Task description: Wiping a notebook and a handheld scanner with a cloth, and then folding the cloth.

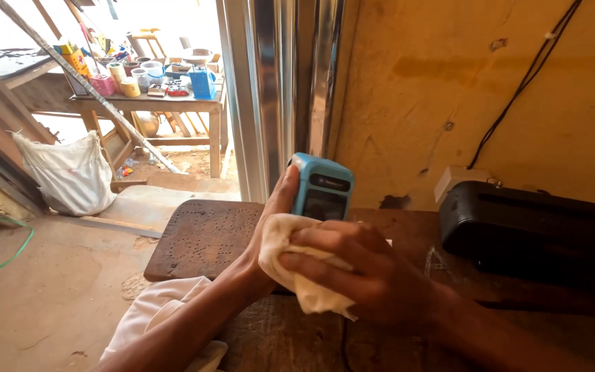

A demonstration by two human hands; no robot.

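My left hand [273, 213] holds a small light-blue handheld device [321, 187] upright over a dark wooden bench, thumb along its left side. The device has a dark screen panel facing me. My right hand [359, 265] grips a cream cloth [297, 272] and presses it against the lower part of the device, covering the bottom of the screen. Both forearms reach in from the bottom of the view.
The wooden bench [204, 238] has a pitted top. A black box [531, 231] with a white plug and black cable sits at the right against the yellow wall. Metal door-frame strips [277, 89] stand behind. Outside are a cluttered wooden table [166, 103] and a white sack [70, 172].
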